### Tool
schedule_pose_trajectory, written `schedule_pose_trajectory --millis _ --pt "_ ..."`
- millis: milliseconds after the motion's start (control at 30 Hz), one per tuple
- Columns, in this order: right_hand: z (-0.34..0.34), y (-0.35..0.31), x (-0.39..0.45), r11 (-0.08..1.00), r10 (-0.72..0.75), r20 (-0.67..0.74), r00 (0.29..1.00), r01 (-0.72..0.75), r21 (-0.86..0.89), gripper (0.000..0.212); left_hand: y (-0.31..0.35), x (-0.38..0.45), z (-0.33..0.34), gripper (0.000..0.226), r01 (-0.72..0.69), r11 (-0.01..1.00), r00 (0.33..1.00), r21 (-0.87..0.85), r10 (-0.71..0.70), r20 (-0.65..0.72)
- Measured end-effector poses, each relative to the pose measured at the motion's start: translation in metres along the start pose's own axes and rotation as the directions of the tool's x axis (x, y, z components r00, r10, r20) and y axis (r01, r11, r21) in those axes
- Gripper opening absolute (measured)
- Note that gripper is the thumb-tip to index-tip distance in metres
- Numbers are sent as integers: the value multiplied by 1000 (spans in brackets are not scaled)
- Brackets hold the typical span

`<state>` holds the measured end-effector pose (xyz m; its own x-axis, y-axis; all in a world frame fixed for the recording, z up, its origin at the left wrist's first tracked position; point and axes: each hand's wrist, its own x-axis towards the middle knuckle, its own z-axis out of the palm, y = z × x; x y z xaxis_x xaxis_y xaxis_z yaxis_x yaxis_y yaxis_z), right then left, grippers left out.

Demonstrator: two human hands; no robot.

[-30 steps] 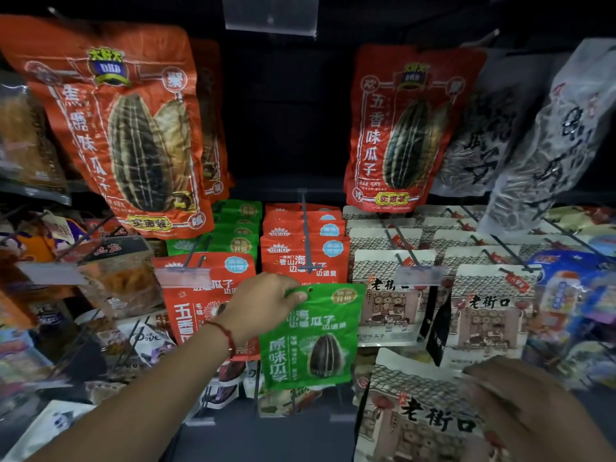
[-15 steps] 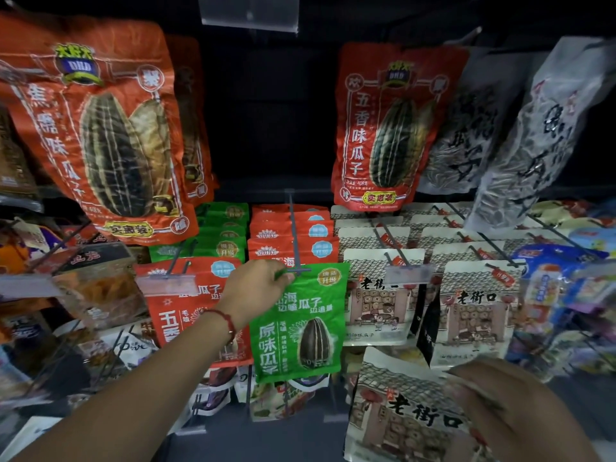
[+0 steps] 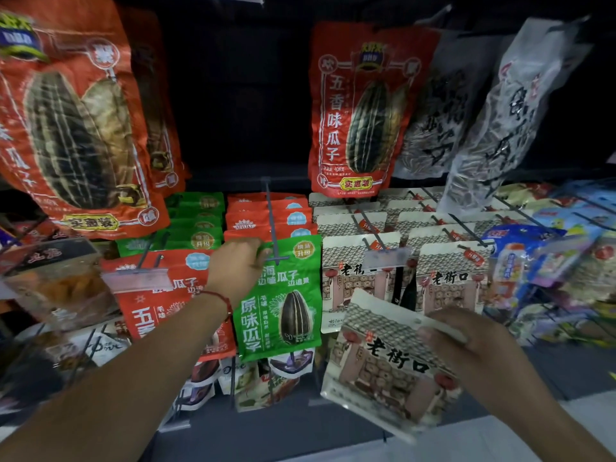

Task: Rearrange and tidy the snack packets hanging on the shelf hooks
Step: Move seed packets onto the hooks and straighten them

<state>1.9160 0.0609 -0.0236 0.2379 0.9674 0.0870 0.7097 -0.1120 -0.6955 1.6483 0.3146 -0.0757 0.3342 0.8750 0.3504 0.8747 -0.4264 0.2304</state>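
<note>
My left hand (image 3: 235, 270) pinches the top left corner of a green sunflower-seed packet (image 3: 280, 305) at the tip of a grey shelf hook (image 3: 273, 225). Behind that hook hangs a row of red packets (image 3: 266, 216). My right hand (image 3: 466, 348) grips a white packet with a brick-house print (image 3: 383, 365), held tilted below the shelf rows. Matching white packets (image 3: 360, 261) hang on hooks just above it.
Green packets (image 3: 196, 221) hang left of the red row. A red packet (image 3: 166, 295) with a price tag hangs at lower left. Large red bags (image 3: 360, 108) and clear seed bags (image 3: 520, 105) hang above. Blue packets (image 3: 540, 255) fill the right side.
My left hand has raised the green packet up to the hook's tip. My right hand has lifted the white packet higher and tilted it.
</note>
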Motion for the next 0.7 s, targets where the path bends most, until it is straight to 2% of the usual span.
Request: schedule_pose_trajectory --millis 100,233,333,433,533,600,700 --pt "-1 -1 8 1000 3 -23 1000 -3 26 12 -1 -2 4 9 -54 998 991 30 57 -118" --pt "-3 0 20 999 -5 -66 998 7 32 13 -3 -6 13 49 -126 978 972 167 155 -176" --pt "-5 -4 26 1000 -20 -89 996 22 22 18 -8 -20 17 69 -150 953 968 265 196 -154" --pt "-6 -8 30 1000 -28 -92 995 28 -5 14 -12 -45 18 71 -173 940 972 292 210 -102" --pt "-5 -7 35 999 -38 -97 995 34 -40 14 -11 -76 14 52 -278 942 951 185 297 -85" --pt "-3 -6 39 997 -54 -102 993 48 -56 19 -2 -89 7 43 -327 944 944 38 328 -26" --pt "0 -9 42 990 -105 -56 993 99 -99 21 30 -91 -13 43 -219 929 955 -297 266 130"
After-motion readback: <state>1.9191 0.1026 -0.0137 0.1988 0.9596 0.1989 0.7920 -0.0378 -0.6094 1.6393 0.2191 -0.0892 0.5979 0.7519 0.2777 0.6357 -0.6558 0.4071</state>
